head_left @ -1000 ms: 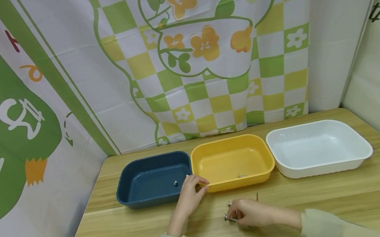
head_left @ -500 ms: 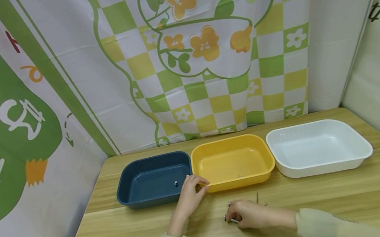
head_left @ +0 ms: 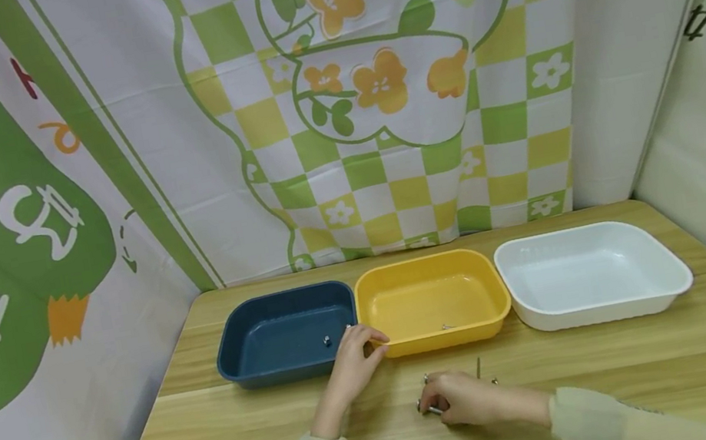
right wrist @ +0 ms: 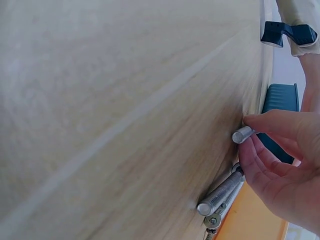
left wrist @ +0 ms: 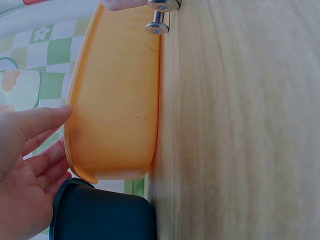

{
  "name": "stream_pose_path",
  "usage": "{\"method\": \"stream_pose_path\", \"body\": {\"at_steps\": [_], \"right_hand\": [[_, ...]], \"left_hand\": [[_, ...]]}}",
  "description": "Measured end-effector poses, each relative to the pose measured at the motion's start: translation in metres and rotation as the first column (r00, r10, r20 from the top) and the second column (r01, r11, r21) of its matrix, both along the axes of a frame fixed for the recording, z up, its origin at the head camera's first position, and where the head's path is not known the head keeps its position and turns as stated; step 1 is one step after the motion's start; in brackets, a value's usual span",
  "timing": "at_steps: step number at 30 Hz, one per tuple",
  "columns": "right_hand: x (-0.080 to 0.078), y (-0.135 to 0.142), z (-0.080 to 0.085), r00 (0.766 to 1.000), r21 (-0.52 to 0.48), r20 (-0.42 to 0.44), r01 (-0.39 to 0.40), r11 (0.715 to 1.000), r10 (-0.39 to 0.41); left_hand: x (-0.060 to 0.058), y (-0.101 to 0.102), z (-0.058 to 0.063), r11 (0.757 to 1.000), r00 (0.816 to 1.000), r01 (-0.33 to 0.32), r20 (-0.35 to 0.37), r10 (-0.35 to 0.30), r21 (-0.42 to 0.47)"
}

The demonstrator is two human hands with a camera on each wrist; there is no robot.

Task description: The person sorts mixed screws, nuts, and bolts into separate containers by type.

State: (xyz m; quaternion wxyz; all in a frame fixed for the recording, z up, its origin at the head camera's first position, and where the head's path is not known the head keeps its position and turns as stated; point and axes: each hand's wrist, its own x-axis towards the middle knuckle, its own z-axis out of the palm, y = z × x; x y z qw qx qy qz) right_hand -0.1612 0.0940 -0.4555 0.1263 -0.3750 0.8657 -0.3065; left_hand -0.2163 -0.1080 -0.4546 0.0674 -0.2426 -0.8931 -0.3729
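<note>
My right hand (head_left: 463, 398) pinches a metal bolt (right wrist: 243, 134) between thumb and fingers, low over the table. Just beyond it lies another threaded bolt (right wrist: 220, 195), with a further threaded piece partly hidden alongside. Two round bolt heads with sockets, one a smaller bolt head (left wrist: 157, 29), show at the top of the left wrist view. My left hand (head_left: 352, 364) rests at the front left corner of the yellow tray (head_left: 439, 341). Its thumb and relaxed fingers touch the rim, and it partly covers the side of the dark blue tray (head_left: 281, 376).
A white tray (head_left: 600, 313) stands to the right of the yellow one. A small screw (head_left: 447, 327) lies in the yellow tray and a small nut-like piece (head_left: 326, 340) in the blue. Thin screw (head_left: 479, 366) and small metal piece (head_left: 494, 381) sit behind my right hand.
My right hand has shifted slightly left with the bolt, uncovering a small metal piece near its wrist. The left hand and the trays stay where they were.
</note>
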Motion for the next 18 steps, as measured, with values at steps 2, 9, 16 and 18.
{"method": "stream_pose_path", "body": {"at_steps": [2, 9, 16, 18], "right_hand": [[0.0000, 0.0002, -0.0004, 1.000, -0.011, 0.007, -0.002, 1.000, 0.002], [0.0011, 0.0010, 0.0008, 0.999, -0.039, 0.042, 0.006, 0.999, -0.004], [0.0018, 0.0032, 0.0034, 0.996, -0.085, 0.089, 0.031, 0.996, -0.023], [0.0016, 0.0044, 0.0042, 0.994, -0.103, 0.103, 0.039, 0.994, -0.028]], "left_hand": [[-0.0002, 0.0000, -0.0006, 1.000, 1.000, 0.000, -0.002, 0.000, 0.000], [-0.0007, 0.0004, -0.0008, 1.000, 1.000, 0.002, -0.008, -0.002, -0.002], [-0.0012, 0.0002, -0.0015, 1.000, 1.000, 0.008, -0.024, -0.008, 0.003], [-0.0013, 0.0002, -0.0015, 1.000, 1.000, 0.008, -0.030, -0.008, 0.004]]}}
